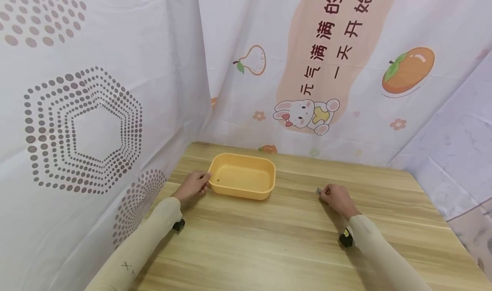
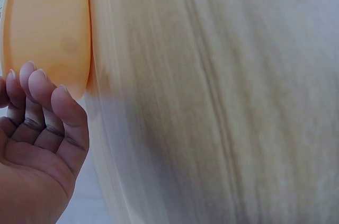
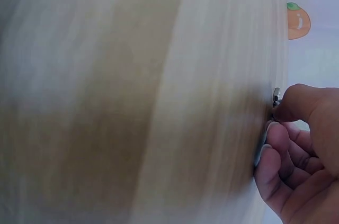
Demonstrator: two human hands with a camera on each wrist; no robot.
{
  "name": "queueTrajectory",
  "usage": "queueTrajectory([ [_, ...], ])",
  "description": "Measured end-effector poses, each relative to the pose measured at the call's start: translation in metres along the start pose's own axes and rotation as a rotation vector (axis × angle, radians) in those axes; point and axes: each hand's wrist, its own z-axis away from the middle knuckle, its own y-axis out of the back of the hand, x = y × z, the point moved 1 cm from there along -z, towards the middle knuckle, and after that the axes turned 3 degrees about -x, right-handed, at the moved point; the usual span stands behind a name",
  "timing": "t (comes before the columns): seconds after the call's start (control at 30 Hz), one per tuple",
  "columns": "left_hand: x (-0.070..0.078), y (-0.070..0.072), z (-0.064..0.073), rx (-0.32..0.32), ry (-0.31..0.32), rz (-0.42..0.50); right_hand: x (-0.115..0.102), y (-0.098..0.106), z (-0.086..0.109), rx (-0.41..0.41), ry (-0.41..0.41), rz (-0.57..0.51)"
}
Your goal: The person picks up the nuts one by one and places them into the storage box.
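An orange-yellow rectangular plastic basin (image 1: 242,193) is at the far left of the wooden table. My left hand (image 1: 194,184) holds its left end, thumb at the rim; in the left wrist view the curled fingers (image 2: 69,108) lie against its outer wall. Off to the right, my right hand (image 1: 339,200) pinches a small silvery metal piece (image 1: 318,191) between thumb and forefinger, close over the tabletop. In the right wrist view only a shiny bit of that metal piece (image 3: 276,97) shows past the thumb, the rest hidden by the fingers. A small dark spot marks the basin's floor.
The wood-grain table (image 1: 246,248) reaches back to a white printed curtain (image 1: 238,94) with fruit and a rabbit. Another dotted curtain (image 1: 100,133) hangs along the left side. Dark wrist devices (image 1: 346,239) sit at both cuffs.
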Motion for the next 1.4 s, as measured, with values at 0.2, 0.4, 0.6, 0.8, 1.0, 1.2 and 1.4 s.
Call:
queueTrajectory([
  [0.2,0.000,0.001,0.000,-0.003,0.007,-0.005,0.001,0.000,0.001,-0.009,-0.019,-0.029],
  [0.4,-0.002,0.001,-0.002,-0.006,0.009,-0.005,0.002,0.002,0.004,0.003,-0.023,-0.030],
  [0.6,-0.003,0.000,-0.002,-0.004,0.005,-0.006,0.003,0.003,0.007,0.020,-0.021,-0.034],
  [0.8,-0.002,0.000,-0.001,0.000,-0.001,-0.003,0.005,0.004,0.008,0.023,-0.016,-0.041],
  [1.0,-0.002,0.001,-0.001,0.000,-0.005,-0.002,0.005,0.004,0.007,0.033,0.003,-0.048],
  [1.2,-0.003,0.001,0.000,-0.006,-0.007,-0.003,0.000,0.003,0.004,0.053,0.016,-0.054],
  [1.4,-0.002,0.001,-0.001,0.001,-0.010,0.004,-0.008,0.005,0.000,0.066,0.026,-0.048],
])
